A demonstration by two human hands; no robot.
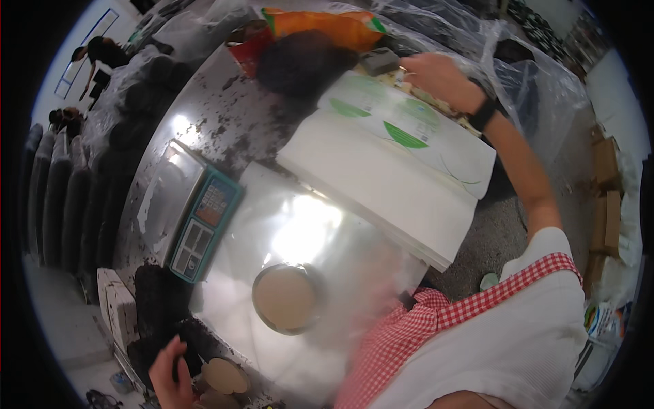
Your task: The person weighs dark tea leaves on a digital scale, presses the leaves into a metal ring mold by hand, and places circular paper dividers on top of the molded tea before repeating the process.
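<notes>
My left hand (171,376) is at the lower left, beside round tan cardboard discs (226,376) and a dark block (162,291). Its fingers are apart, and I see nothing held in them. At the top right my right hand (434,79) reaches past a stack of white printed sheets or bags (388,174). Its fingertips are by a grey block (379,61) and crumpled yellowish material (429,97); their grip is hidden. Between my hands a round tan disc (286,299) with a shiny rim sits on glossy clear plastic film (245,317).
A teal digital scale (204,225) with a metal pan stands left of the film. Beyond are a dark rounded bundle (304,64) and an orange bag (327,30). Dark plastic-wrapped rolls (66,194) line the left; cardboard boxes (605,204) stand at right. Another person (104,53) is far off.
</notes>
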